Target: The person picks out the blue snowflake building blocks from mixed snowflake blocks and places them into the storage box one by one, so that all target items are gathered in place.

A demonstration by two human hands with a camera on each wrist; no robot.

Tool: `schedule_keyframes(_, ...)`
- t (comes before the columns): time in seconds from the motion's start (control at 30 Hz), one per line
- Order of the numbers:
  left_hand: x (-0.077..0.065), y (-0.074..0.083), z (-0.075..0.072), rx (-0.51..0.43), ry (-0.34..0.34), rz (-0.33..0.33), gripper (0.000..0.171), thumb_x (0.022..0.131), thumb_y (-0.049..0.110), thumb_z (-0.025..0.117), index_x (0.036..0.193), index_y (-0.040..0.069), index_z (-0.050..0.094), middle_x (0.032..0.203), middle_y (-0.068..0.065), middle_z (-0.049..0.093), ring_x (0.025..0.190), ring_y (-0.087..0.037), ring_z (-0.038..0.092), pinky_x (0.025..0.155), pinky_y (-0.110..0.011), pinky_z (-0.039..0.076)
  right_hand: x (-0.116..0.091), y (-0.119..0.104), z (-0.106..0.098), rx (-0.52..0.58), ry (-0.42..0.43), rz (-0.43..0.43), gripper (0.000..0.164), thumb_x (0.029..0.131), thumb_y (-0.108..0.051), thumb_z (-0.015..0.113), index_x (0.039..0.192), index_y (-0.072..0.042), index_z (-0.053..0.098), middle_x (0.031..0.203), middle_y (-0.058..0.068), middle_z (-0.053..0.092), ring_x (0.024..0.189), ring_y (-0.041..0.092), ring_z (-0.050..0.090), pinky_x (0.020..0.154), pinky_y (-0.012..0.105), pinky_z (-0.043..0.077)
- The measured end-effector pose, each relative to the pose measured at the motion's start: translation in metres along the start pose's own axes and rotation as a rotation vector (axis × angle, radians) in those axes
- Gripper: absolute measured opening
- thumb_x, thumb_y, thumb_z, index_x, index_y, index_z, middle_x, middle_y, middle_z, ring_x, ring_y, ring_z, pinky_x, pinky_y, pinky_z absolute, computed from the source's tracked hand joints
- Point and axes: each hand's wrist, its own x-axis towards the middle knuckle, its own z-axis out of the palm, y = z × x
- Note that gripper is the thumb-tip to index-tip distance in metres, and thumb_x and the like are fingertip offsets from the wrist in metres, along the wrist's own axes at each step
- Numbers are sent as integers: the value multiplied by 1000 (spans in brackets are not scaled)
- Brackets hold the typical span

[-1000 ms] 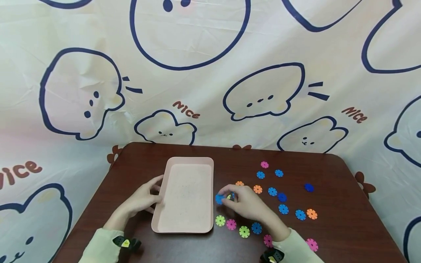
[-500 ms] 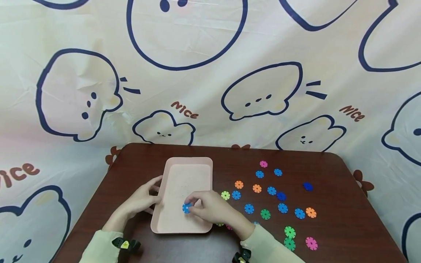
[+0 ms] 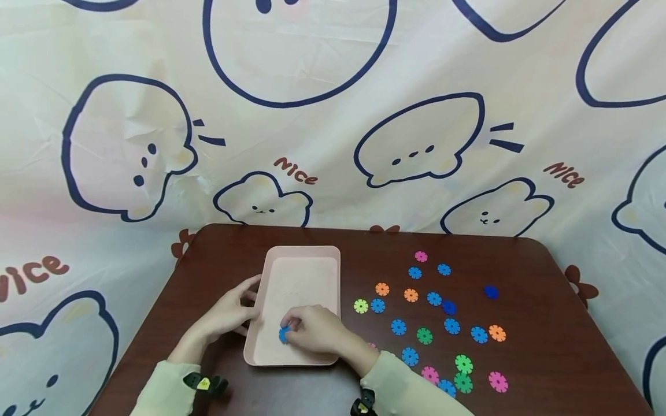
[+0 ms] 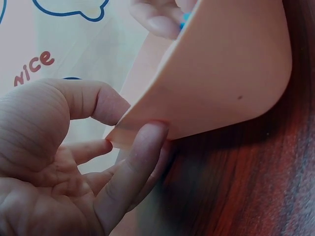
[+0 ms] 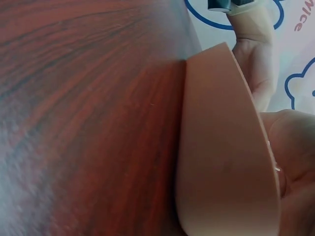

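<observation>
while the right hand pinched a blue, notched plastic disc over the pale pink rectangular tray, the left hand, fingers spread, touched the tray's side. a low, gentle release seemed best.

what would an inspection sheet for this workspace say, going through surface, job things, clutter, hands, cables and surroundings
Surface: dark wood-grain table.
Job's things: shallow pale pink tray on the table; blue disc held over it, contact with its floor unclear; more notched discs, in several colours, scattered right of the tray.
Clutter: nothing seen.
Left hand: fingers touch the tray's left side.
Right hand: fingers pinch the blue disc.
Cables: nothing seen.
Surroundings: pale backdrop behind the table, printed with dark blue cartoon outlines and the word "Nice".
</observation>
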Motion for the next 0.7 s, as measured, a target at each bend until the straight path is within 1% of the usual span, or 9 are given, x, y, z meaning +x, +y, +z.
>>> schedule_keyframes(0.23, 0, 1, 1, 12, 3, -3, 81, 90, 4, 68, 162, 10, 31, 127, -26, 53, 85, -30, 67, 59, -47, 62, -1, 1, 3, -96, -38, 2, 11, 90, -27, 78, 101, -24, 77, 78, -22, 61, 74, -5, 55, 68, 19, 46)
schedule_keyframes(0.3, 0, 1, 1, 14, 4, -4, 81, 90, 4, 69, 162, 10, 31, 127, -26, 53, 85, -30, 68, 59, -47, 62, -2, 1, 1, -123, -43, 0, 14, 91, -29, 78, 104, -24, 77, 81, -22, 63, 76, -5, 56, 69, 19, 47)
schedule_keyframes(0.43, 0, 1, 2, 18, 5, -4, 81, 89, 4, 69, 161, 10, 32, 127, -26, 54, 85, -30, 68, 59, -47, 62, -7, 0, -7, -170, -27, -18, 18, 91, -27, 75, 109, -24, 78, 88, -19, 68, 80, -4, 59, 70, 20, 49)
schedule_keyframes(0.53, 0, 1, 2, 19, 7, -6, 81, 89, 4, 69, 161, 10, 32, 127, -26, 54, 85, -30, 68, 59, -47, 62, -11, 0, -15, -173, -5, -32, 20, 92, -24, 73, 111, -23, 78, 90, -19, 68, 79, -3, 58, 67, 19, 48)
schedule_keyframes(0.7, 1, 1, 1, 20, 7, -2, 82, 89, 4, 69, 162, 10, 31, 127, -26, 53, 85, -29, 68, 59, -47, 62, -21, 1, -32, -122, 11, -19, 21, 94, -28, 72, 113, -23, 78, 92, -21, 66, 76, -2, 56, 65, 20, 47)
